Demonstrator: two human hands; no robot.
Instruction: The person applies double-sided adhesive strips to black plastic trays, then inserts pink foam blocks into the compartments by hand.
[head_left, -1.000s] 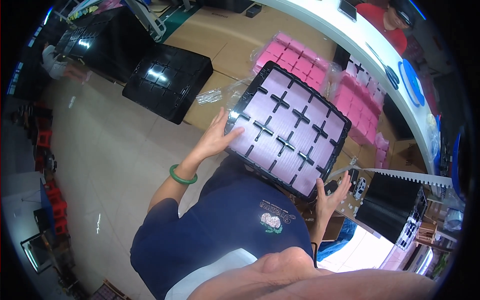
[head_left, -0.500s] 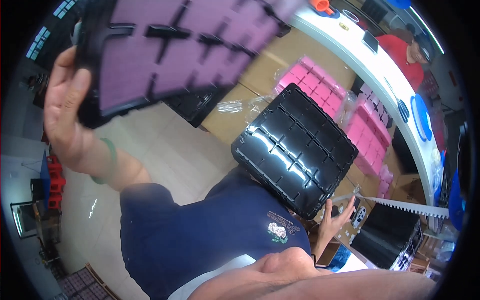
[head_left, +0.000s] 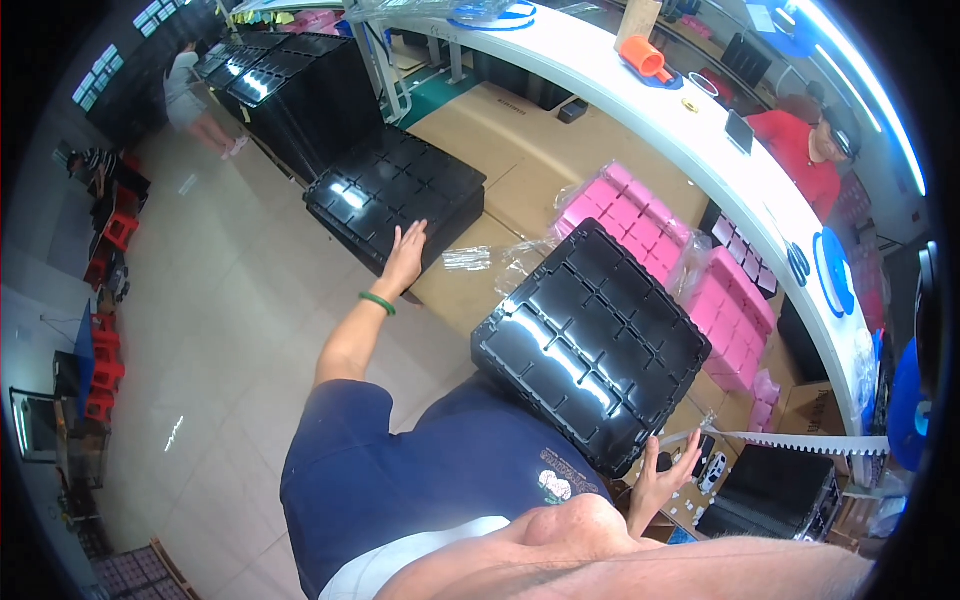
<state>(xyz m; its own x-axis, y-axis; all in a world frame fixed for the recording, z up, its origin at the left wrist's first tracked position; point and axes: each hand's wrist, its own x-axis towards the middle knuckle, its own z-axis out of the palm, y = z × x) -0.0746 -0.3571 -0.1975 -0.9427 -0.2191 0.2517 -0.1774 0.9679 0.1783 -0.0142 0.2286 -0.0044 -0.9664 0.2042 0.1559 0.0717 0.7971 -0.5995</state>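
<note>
My left hand [head_left: 404,262], a green bangle on its wrist, lies with straight fingers at the near edge of a stack of black plastic trays [head_left: 400,190]. Nothing is gripped in it. In front of my body sits another black plastic tray [head_left: 590,340], ribbed into compartments and shiny, on what looks like a short stack. My right hand [head_left: 662,482] is beside this tray's near right corner, fingers spread and holding nothing. Whether its thumb touches the corner I cannot tell.
Pink compartmented trays [head_left: 625,215] in clear plastic lie beyond the middle tray on cardboard [head_left: 480,130]. A curved white table [head_left: 690,110] bears an orange tape dispenser [head_left: 645,58] and scissors [head_left: 798,264]. Tall black tray stacks [head_left: 310,100] stand far left; a person in red [head_left: 795,150] is across the table.
The black tray with purple sheets, raised in my left hand before, is out of that hand and its purple side no longer shows. My left hand has come down onto the left tray stack.
</note>
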